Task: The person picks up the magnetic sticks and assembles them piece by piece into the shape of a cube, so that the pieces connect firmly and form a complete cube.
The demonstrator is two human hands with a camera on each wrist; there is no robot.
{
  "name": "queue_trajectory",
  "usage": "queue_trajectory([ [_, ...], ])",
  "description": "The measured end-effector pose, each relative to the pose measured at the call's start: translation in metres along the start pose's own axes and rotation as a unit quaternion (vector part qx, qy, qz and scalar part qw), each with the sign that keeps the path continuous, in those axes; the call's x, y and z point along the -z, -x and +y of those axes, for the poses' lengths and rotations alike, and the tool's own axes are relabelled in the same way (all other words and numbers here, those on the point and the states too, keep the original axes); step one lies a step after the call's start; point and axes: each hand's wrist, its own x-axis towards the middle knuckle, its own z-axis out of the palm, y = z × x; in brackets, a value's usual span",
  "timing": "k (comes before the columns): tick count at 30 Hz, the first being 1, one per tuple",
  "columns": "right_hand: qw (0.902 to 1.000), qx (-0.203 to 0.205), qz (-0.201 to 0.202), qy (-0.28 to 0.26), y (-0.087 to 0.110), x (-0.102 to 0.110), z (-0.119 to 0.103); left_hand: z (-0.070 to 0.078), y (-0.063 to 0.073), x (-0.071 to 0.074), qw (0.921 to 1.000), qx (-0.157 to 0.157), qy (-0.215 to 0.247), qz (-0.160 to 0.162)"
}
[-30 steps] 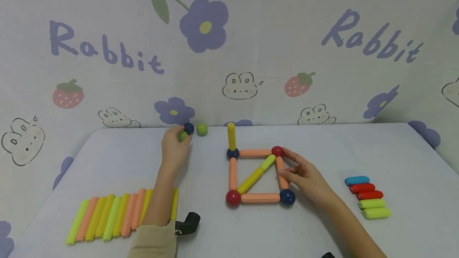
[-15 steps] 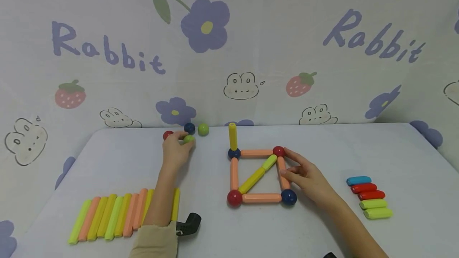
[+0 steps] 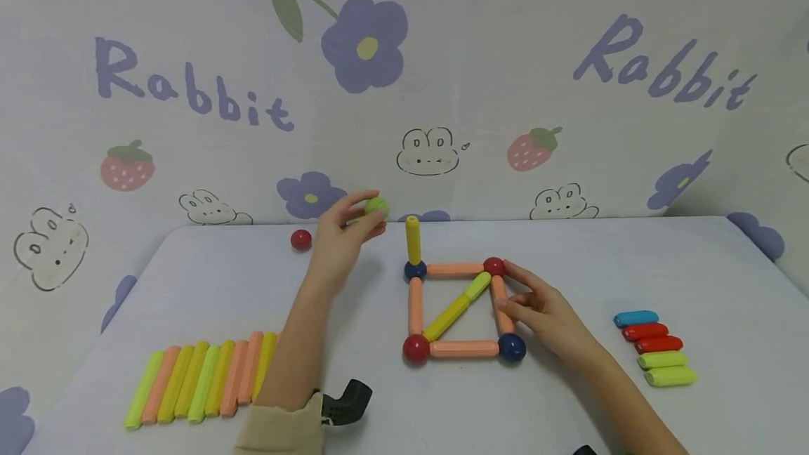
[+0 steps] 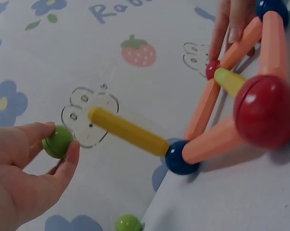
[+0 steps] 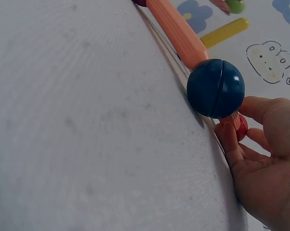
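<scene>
My left hand (image 3: 338, 251) pinches a green ball (image 3: 376, 208) between thumb and fingers, raised near the table's back edge. Right of it, a yellow stick (image 3: 413, 241) stands upright on a navy ball (image 3: 415, 270). That ball is one corner of a flat square of salmon sticks, with a red ball (image 3: 416, 349), another navy ball (image 3: 512, 347) and a far red ball (image 3: 494, 267) at the other corners. A yellow and lime diagonal (image 3: 447, 320) crosses it. My right hand (image 3: 553, 321) holds the right-side salmon stick (image 3: 499, 291), its index fingertip at the far red ball.
A loose red ball (image 3: 300, 240) lies at the back left. A second green ball (image 4: 129, 223) shows low in the left wrist view. Several long sticks (image 3: 196, 381) line the left front; short blue, red and lime sticks (image 3: 654, 345) lie at right.
My left hand has lifted the green ball off the table and carried it up and right toward the upright yellow stick. The loose red ball came into view. My right hand stays put.
</scene>
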Motion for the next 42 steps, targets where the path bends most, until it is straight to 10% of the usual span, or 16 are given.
queue_trajectory([
  [9, 1.0000, 0.000, 0.003, 0.008, -0.001, 0.000, 0.002, 0.002, 0.008, -0.030, 0.9909, -0.111, -0.076, 0.010],
  [20, 1.0000, -0.004, 0.002, 0.007, -0.001, -0.001, -0.001, -0.001, 0.006, -0.035, 0.9838, -0.123, -0.130, 0.005],
  [31, 1.0000, -0.005, 0.003, 0.005, 0.001, -0.002, 0.001, 0.019, 0.022, 0.000, 0.9876, -0.093, -0.122, 0.033],
  [42, 0.9998, -0.014, 0.008, 0.008, 0.001, -0.005, 0.000, 0.013, 0.081, 0.059, 0.9775, -0.005, -0.210, 0.019],
])
